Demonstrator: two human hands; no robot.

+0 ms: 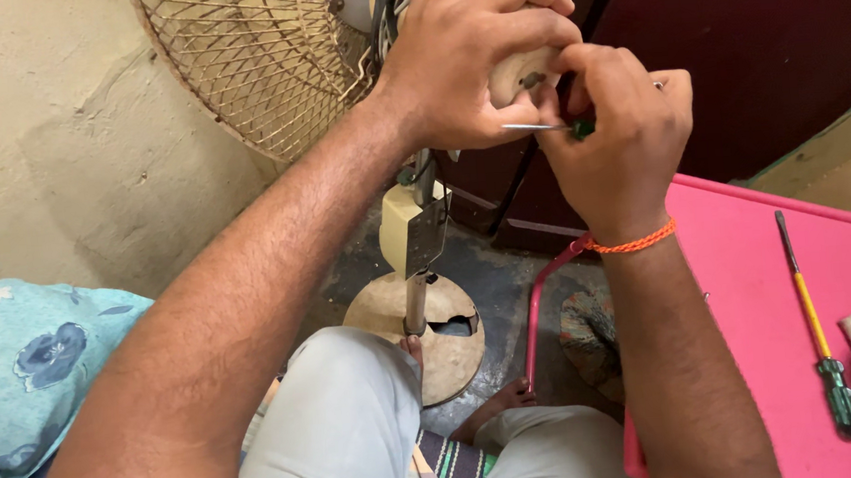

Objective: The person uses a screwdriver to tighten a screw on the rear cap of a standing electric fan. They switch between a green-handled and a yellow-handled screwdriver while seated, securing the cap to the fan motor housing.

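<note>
Knees in pale trousers [359, 423] at 6 o'clock, bare toes on a cracked round fan base [432, 333]. At 11 o'clock, wire fan grille [253, 61], mounted. Left hand [463, 57] wrapped around cream motor housing [524, 72] at 12. Right hand [618, 136] pinching a small green-handled screwdriver [547, 127], tip against housing; disassembly seemingly early. At 4 o'clock, spare yellow-shafted screwdriver [813, 322] idle on pink table [748, 276].

A plain room in a home, used for a repair on the floor.

A rough plastered wall [48, 126] stands at the left and a dark maroon door [761, 36] far right. A flowered blue cloth [26, 377] lies near left, a pink table [749, 296] near right with a screwdriver [813, 327] on it. A pedestal fan [253, 61] stands on the grey floor [493, 274].
</note>
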